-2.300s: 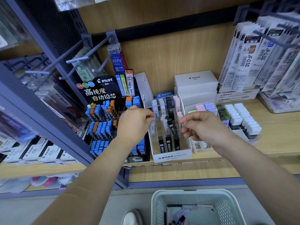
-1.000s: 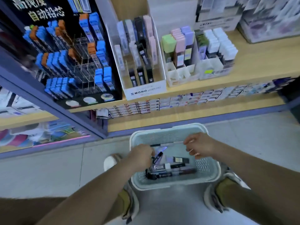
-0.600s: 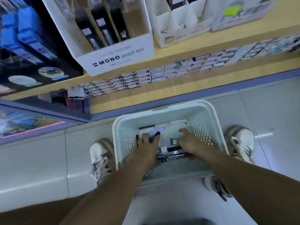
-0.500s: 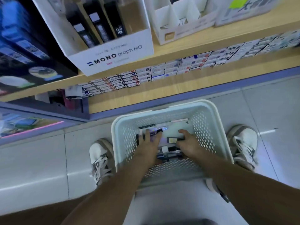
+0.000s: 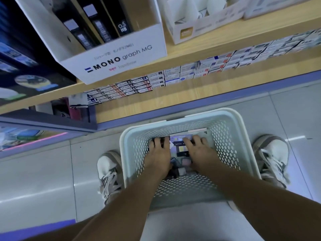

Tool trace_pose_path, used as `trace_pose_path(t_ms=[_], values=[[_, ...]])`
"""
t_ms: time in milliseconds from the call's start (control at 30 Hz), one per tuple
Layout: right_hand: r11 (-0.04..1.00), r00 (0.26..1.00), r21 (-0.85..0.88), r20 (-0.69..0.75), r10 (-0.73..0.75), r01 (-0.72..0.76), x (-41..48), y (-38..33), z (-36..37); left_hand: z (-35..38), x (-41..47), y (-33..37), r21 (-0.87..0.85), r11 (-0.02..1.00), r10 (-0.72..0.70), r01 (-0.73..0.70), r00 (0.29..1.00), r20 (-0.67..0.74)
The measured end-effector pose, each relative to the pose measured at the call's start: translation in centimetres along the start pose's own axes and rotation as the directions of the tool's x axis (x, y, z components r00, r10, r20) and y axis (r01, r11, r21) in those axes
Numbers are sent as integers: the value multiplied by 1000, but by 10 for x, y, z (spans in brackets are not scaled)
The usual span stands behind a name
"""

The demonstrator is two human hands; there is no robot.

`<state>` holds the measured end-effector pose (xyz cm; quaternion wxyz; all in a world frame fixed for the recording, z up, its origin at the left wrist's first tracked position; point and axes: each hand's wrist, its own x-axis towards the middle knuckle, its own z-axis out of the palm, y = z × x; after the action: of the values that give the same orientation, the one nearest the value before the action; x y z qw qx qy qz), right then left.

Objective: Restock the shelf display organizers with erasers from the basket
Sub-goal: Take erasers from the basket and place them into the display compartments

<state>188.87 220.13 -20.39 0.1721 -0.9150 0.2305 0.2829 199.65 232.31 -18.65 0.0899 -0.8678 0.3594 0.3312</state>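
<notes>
Came down from shelf (image 5: pixel 217 40) into basket (image 5: pixel 208 112) on floor. Laid left hand (image 5: pixel 159 153) flat on dark packs, fingers spread, nothing pinched. Found erasers (image 5: pixel 181 149) loose on basket bottom, between and under hands. Spread right hand (image 5: pixel 199 152) flat too, fingers further forward than half second before. Judged next pick-up begun, nothing lifted yet. Read "MONO graph MG" on white display box (image 5: pixel 118 58), "0.5 HB" on black case (image 5: pixel 122 26) inside. Could not read shelf-edge price tags (image 5: pixel 173 75): blurred.

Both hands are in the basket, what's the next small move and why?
Probably pinch one packet with the right hand and lift it out: that hand and the left hand lie spread over the packets inside the basket, apparently gripping nothing.
</notes>
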Motion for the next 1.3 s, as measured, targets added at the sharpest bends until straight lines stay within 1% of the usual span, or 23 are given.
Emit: trace_pose_path(t_ms=[100, 233, 333, 400, 500, 533, 600, 700, 767, 800, 833, 867, 900, 933, 967, 1000, 1033, 1067, 1100, 1133, 1167, 1233, 1300], values=[[997, 997, 66, 56, -54, 50, 1, -2, -1, 2, -3, 0, -43, 999, 13, -12, 1000, 12], [995, 995, 29, 44, -95, 93, 2, -5, -3, -1, 0, -2, -103, 993, -49, 55, 997, 60], [997, 997, -49, 39, -61, 63, 4, -6, -7, -9, 6, -5, -158, 982, -94, 101, 994, 55], [993, 999, -117, 33, -11, 15, 3, -4, -10, -8, 7, -8, -150, 985, -78, 84, 996, 48], [983, 998, -177, 48, 49, -40, 2, -2, -12, -6, 0, -7, -147, 987, -56, 67, 995, 82], [979, 997, -200, 61, 47, -34, 2, -1, -13, -5, -2, -7, -179, 981, -54, 69, 995, 89], [973, 997, -227, 66, 45, -29, 3, 0, -15, -8, -7, -8, -300, 950, -59, 83, 994, 89], [970, 999, -244, 43, 30, -19, 1, 4, -19, -21, -20, -10, -467, 880, -49, 90, 994, 100], [971, 998, -238, 52, 36, -22, 1, 6, -24, -29, -28, -10, -603, 789, -47, 120, 990, 135], [978, 996, -205, 72, 44, -28, 0, 6, -27, -34, -32, -8, -687, 710, -59, 152, 986, 157], [990, 994, -132, 89, 56, -44, -2, 5, -31, -38, -36, -7, -776, 599, -79, 195, 979, 185], [996, 992, 11, 96, 82, -83, -3, 5, -33, -41, -39, -6, -847, 477, -94, 233, 972, 214], [965, 988, 225, 109, 110, -132, -5, 3, -37, -42, -42, -5, -894, 364, -102, 261, 965, 240], [856, 977, 477, 166, 136, -200, -9, 0, -42, -45, -45, -3, -922, 265, -104, 281, 959, 263], [658, 961, 702, 235, 149, -273, -13, -3, -50, -49, -48, -1, -940, 178, -103, 291, 955, 277], [423, 941, 841, 308, 138, -337, -18, -8, -57, -54, -52, 0, -948, 104, -101, 301, 951, 291], [215, 925, 900, 369, 92, -380, -25, -13, -65, -60, -56, 3, -953, 46, -99, 301, 950, 295], [74, 911, 908, 410, 42, -412, -33, -19, -75, -67, -61, 5, -957, 7, -91, 289, 953, 288], [-21, 906, 905, 424, -9, -424, -39, -24, -83, -74, -66, 8, -963, -21, -78, 270, 959, 271], [-54, 912, 911, 407, -42, -409, -47, -29, -90, -80, -72, 10, -969, -44, -68, 244, 967, 246], [-62, 923, 921, 381, -56, -384, -55, -35, -99, -87, -77, 12, -975, -67, -63, 213, 974, 217], [-73, 943, 940, 329, -55, -332, -70, -42, -115, -101, -89, 17, -985, -90, -76, 149, 985, 156], [-55, 962, 961, 269, -46, -272, -88, -45, -136, -115, -103, 20, -991, -96, -106, 94, 989, 104]])
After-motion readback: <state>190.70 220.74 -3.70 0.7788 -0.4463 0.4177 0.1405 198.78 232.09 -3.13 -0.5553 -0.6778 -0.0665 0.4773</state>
